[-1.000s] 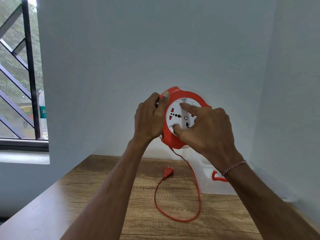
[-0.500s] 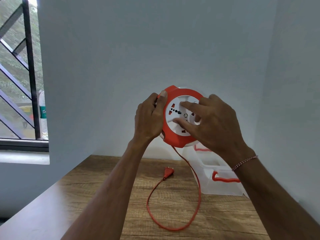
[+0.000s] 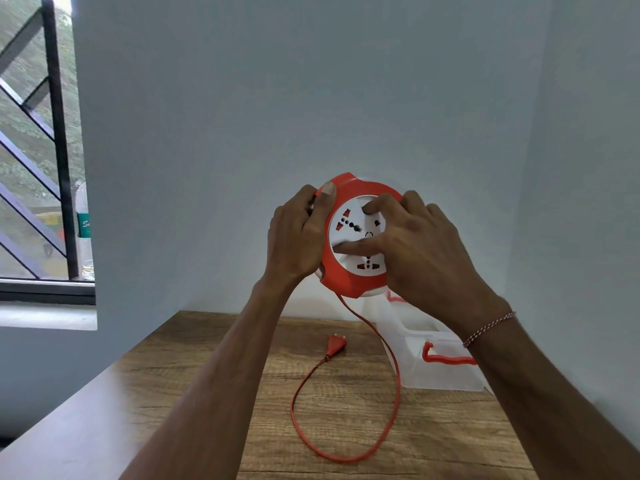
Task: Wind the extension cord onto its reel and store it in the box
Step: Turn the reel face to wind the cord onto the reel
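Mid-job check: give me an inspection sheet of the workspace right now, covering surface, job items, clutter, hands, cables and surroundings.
Surface: wooden table, grain visible.
Job's things: orange-and-white cord reel held up above the table; clear plastic box with orange handles on the table at the right, no lid on it.
Clutter: nothing seen.
Hands: left hand grips the reel's rim; right hand has its fingers on the white socket face.
Cables: orange cord hangs from the reel and loops on the table; plug lies on the table.
Surroundings: plain grey walls; barred window at left, with a bottle beside it.
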A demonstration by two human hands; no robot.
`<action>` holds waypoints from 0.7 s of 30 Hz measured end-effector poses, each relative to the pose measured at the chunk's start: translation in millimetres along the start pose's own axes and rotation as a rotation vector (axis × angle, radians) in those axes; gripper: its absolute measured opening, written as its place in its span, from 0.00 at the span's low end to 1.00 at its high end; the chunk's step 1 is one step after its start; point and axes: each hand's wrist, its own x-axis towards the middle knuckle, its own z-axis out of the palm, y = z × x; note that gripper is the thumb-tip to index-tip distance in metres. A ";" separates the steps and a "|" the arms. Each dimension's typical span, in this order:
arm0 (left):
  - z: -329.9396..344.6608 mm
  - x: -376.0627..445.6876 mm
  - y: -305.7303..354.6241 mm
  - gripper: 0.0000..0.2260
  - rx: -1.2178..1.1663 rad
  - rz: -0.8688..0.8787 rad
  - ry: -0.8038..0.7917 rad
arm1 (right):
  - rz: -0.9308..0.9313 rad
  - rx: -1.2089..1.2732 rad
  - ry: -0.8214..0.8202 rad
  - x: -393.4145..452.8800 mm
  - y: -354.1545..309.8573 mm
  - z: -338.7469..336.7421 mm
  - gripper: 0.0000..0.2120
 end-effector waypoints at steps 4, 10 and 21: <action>-0.8 -0.7 2.6 0.21 -0.039 -0.022 -0.013 | 0.015 0.042 0.053 -0.6 4.0 3.8 0.32; 1.4 -1.7 5.3 0.21 -0.079 -0.035 0.006 | 0.146 0.184 0.186 -3.3 6.7 5.0 0.29; 3.5 -2.1 5.5 0.18 -0.089 -0.048 0.014 | 0.378 0.383 0.396 -1.5 -9.1 5.5 0.35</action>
